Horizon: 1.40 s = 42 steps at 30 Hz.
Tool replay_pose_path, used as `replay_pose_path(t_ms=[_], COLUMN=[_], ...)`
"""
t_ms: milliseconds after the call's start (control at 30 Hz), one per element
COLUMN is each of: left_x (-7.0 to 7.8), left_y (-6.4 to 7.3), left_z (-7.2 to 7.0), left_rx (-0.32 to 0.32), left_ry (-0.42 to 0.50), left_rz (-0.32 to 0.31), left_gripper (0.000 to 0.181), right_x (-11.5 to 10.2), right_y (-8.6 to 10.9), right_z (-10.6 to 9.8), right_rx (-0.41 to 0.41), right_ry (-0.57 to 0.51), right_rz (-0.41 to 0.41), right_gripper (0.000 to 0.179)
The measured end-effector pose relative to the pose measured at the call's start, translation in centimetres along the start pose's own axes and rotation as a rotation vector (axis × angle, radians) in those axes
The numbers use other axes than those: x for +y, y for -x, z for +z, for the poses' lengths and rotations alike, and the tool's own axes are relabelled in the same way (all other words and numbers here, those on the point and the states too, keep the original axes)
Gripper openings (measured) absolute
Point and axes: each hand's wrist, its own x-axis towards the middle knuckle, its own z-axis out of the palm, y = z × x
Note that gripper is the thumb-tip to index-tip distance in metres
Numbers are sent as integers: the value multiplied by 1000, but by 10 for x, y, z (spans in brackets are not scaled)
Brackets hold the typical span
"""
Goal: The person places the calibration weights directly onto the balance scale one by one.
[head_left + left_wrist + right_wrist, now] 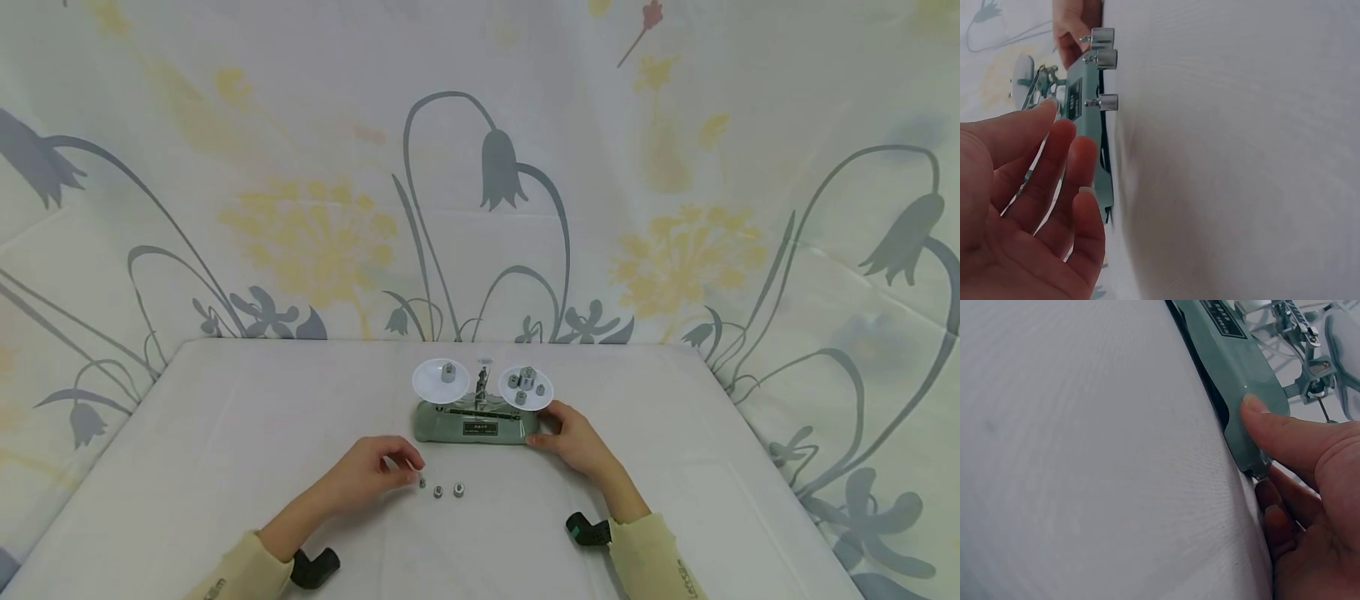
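A green balance scale [480,425] stands on the table with two white pans. One metal weight [448,372] sits on its left pan [427,385]; several weights, including a large one [527,379], are on the right pan [546,398]. My right hand [577,437] grips the right end of the scale's base, thumb on the front face and fingers curled behind the end. My left hand [371,475] hovers with loosely bent fingers beside the smallest loose weight [422,482]. A middle weight [438,492] and a larger one [459,490] stand upright to its right.
A white cloth [300,400] covers the table. Behind it hangs a patterned curtain [465,250] with grey and yellow flowers. Black devices are on both wrists, the left one [315,568] and the right one [587,529].
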Motion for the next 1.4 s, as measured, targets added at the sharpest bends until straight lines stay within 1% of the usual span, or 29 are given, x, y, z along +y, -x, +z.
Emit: replay_pose_path(t_ms=[133, 333, 500, 700, 833, 933, 1133, 1400], left_x=[0, 2, 3, 0, -2, 0, 4, 2], left_y=[-1, -2, -3, -6, -8, -9, -9, -10], left_z=[3, 5, 4, 7, 8, 9, 9, 10], left_rx=[-32, -67, -95, -119, -128, -131, -134, -131], left_ry=[-9, -35, -57, -86, -117, -129, -126, -127], left_rz=[-1, 18, 15, 3, -14, -9, 7, -19], left_gripper=[11, 11, 11, 13, 16, 16, 14, 13], right_x=[-1, 0, 0, -1, -1, -2, -2, 0], right_y=[0, 0, 0, 1, 1, 1, 1, 1], right_z=[1, 1, 1, 1, 0, 0, 1, 1], right_rx=[3, 7, 8, 3, -1, 2, 3, 3], right_ry=[-5, -5, 0, -3, -16, -14, -10, 2], right_rz=[5, 1, -4, -4, -4, -5, -7, -4], right_gripper=[55, 54, 54, 55, 56, 56, 55, 56])
